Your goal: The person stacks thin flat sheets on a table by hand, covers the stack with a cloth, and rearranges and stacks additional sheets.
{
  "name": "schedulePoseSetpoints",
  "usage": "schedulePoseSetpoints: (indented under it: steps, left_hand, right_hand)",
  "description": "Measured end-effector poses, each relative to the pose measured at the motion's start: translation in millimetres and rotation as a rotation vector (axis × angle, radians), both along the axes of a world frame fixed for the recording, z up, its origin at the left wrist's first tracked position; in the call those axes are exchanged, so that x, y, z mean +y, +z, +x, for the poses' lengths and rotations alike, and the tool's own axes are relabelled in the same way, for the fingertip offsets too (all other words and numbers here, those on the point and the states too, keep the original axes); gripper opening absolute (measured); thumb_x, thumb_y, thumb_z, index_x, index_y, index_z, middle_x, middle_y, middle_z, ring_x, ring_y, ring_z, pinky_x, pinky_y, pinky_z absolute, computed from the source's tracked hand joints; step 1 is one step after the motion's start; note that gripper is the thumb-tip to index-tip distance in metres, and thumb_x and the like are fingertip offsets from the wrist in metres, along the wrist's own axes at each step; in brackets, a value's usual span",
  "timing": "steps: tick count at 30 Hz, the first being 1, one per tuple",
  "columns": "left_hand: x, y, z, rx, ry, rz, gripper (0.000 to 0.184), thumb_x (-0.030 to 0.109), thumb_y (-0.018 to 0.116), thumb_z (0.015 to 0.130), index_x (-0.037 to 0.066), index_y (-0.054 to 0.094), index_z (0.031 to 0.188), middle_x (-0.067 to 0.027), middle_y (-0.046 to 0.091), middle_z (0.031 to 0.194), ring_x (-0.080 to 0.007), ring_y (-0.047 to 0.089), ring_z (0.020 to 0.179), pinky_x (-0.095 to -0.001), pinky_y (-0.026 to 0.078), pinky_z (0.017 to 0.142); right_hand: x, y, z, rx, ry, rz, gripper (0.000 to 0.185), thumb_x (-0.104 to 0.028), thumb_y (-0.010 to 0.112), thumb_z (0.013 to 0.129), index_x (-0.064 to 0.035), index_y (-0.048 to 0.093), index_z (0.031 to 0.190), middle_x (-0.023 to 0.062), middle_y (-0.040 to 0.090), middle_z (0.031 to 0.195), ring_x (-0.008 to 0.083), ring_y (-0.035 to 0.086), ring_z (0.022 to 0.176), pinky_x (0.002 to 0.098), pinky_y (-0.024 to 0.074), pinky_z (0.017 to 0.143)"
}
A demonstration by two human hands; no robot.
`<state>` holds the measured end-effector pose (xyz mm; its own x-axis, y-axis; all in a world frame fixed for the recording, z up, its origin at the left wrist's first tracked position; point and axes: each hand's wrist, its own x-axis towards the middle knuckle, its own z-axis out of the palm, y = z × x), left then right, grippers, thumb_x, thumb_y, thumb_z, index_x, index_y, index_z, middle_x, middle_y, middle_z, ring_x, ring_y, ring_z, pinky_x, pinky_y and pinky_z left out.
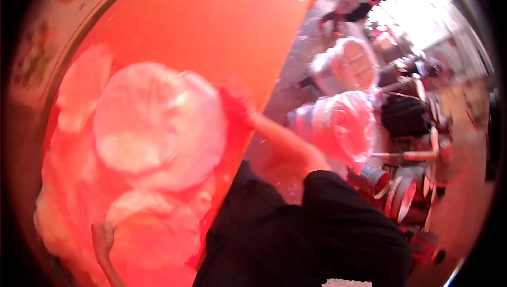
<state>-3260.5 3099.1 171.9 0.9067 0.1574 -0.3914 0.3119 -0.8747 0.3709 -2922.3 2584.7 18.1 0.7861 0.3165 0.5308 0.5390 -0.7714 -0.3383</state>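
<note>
A round, pale, crumpled piece (138, 118) of thin sheet, cloth or plastic, lies on another round sheet (203, 128) on the orange-red table. My right hand (237, 102) is beside the right edge of these round sheets, over the table; it is blurred and tinted red, so its fingers do not show clearly. At the lower left, my left hand (104, 236) is closed at the edge of a loose, rumpled pale sheet (153, 213), with its fingers bent around that edge. More of the thin material spreads beneath and around it.
The orange-red table (211, 23) stretches away ahead. On the floor at right stand plastic-wrapped round bundles (348, 126), a metal can (376, 181) and a dark bag (405, 115). Another person (364, 2) is at the upper right. A patterned surface (37, 54) borders the left.
</note>
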Motion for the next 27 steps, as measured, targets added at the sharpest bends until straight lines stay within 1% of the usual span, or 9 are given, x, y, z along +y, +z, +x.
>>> schedulePoseSetpoints:
  steps: [2, 3, 5, 7, 10, 15, 20, 23, 27]
  left_hand:
    - [48.6, 35.4, -53.2, -0.180, 0.306, -0.200, 0.018, 0.017, 0.059, 0.091, 0.000, 0.058, 0.084, -0.0079, 0.053, 0.075, -0.0205, 0.052, 0.069, -0.0345, 0.041, 0.062]
    - [57.9, 69.8, -68.0, -0.259, 0.378, -0.153, 0.017, 0.016, 0.059, 0.092, 0.000, 0.059, 0.088, -0.0063, 0.055, 0.078, -0.0186, 0.053, 0.072, -0.0330, 0.042, 0.065]
    - [44.0, 159.4, -55.9, -0.385, 0.381, 0.152, 0.016, 0.014, 0.059, 0.094, -0.001, 0.061, 0.097, -0.0032, 0.058, 0.084, -0.0146, 0.053, 0.078, -0.0301, 0.043, 0.070]
    - [21.9, 224.5, -28.3, -0.473, 0.375, 0.327, 0.019, 0.013, 0.058, 0.096, -0.002, 0.063, 0.106, -0.0001, 0.061, 0.091, -0.0107, 0.053, 0.085, -0.0272, 0.045, 0.074]
    - [2.7, 242.9, 3.3, -0.646, 0.420, 0.272, 0.022, 0.006, 0.057, 0.096, -0.004, 0.064, 0.114, -0.0004, 0.065, 0.100, -0.0089, 0.056, 0.092, -0.0273, 0.048, 0.082]
    - [-73.3, 138.1, 69.8, -0.773, -0.426, 0.403, 0.019, -0.005, 0.054, 0.085, 0.000, 0.066, 0.098, -0.0121, 0.065, 0.089, -0.0261, 0.062, 0.075, -0.0357, 0.050, 0.063]
    - [-171.5, -33.9, 89.7, -0.654, -0.372, 0.093, 0.023, 0.010, 0.063, 0.084, 0.005, 0.066, 0.106, -0.0122, 0.065, 0.090, -0.0335, 0.064, 0.085, -0.0410, 0.053, 0.070]
    - [-162.6, -72.4, 58.3, -0.783, -0.292, 0.057, 0.027, 0.014, 0.064, 0.077, 0.010, 0.067, 0.103, -0.0122, 0.062, 0.088, -0.0299, 0.063, 0.093, -0.0404, 0.053, 0.073]
    - [-103.6, -91.6, 24.0, -0.429, 0.622, 0.356, 0.029, 0.027, 0.069, 0.081, 0.009, 0.066, 0.104, -0.0156, 0.064, 0.094, -0.0335, 0.061, 0.100, -0.0472, 0.050, 0.086]
  right_hand:
    - [0.9, -17.0, 6.3, -0.165, -0.033, -0.281, 0.013, -0.011, 0.053, 0.085, -0.0053, 0.061, 0.093, 0.0174, 0.061, 0.103, 0.0358, 0.057, 0.101, 0.0482, 0.0475, 0.085]
    - [6.1, -3.4, 2.4, -0.096, 0.033, 0.052, 0.010, -0.009, 0.054, 0.085, -0.0051, 0.061, 0.092, 0.0175, 0.061, 0.102, 0.0356, 0.058, 0.099, 0.0471, 0.0476, 0.085]
    - [18.6, 5.8, -2.6, -0.005, -0.060, -0.120, 0.010, -0.005, 0.057, 0.083, -0.0022, 0.060, 0.093, 0.0192, 0.059, 0.100, 0.0381, 0.056, 0.098, 0.0475, 0.0466, 0.085]
    - [17.7, 27.7, -7.4, 0.013, 0.133, 0.052, 0.008, -0.003, 0.055, 0.084, -0.0022, 0.058, 0.092, 0.0187, 0.057, 0.099, 0.0380, 0.054, 0.100, 0.0465, 0.0434, 0.090]
    - [16.4, 9.7, -4.8, -0.023, 0.068, 0.010, 0.016, -0.009, 0.057, 0.088, -0.0017, 0.061, 0.102, 0.0199, 0.060, 0.114, 0.0387, 0.053, 0.114, 0.0464, 0.0393, 0.103]
    - [11.6, -6.8, -2.2, 0.007, 0.044, -0.030, 0.022, -0.013, 0.057, 0.092, -0.0013, 0.063, 0.109, 0.0213, 0.060, 0.121, 0.0395, 0.052, 0.119, 0.0463, 0.0392, 0.104]
    - [8.0, -13.8, 0.8, 0.031, 0.031, -0.074, 0.028, -0.015, 0.054, 0.094, -0.0005, 0.063, 0.116, 0.0204, 0.059, 0.127, 0.0375, 0.051, 0.122, 0.0443, 0.0383, 0.106]
    - [9.3, -13.7, 2.7, 0.007, 0.039, -0.079, 0.028, -0.016, 0.054, 0.095, -0.0003, 0.062, 0.116, 0.0202, 0.059, 0.127, 0.0368, 0.051, 0.122, 0.0436, 0.0381, 0.106]
    - [11.0, -11.0, -0.4, 0.037, 0.015, -0.090, 0.029, -0.016, 0.054, 0.095, -0.0002, 0.062, 0.117, 0.0195, 0.059, 0.128, 0.0361, 0.051, 0.123, 0.0434, 0.0378, 0.107]
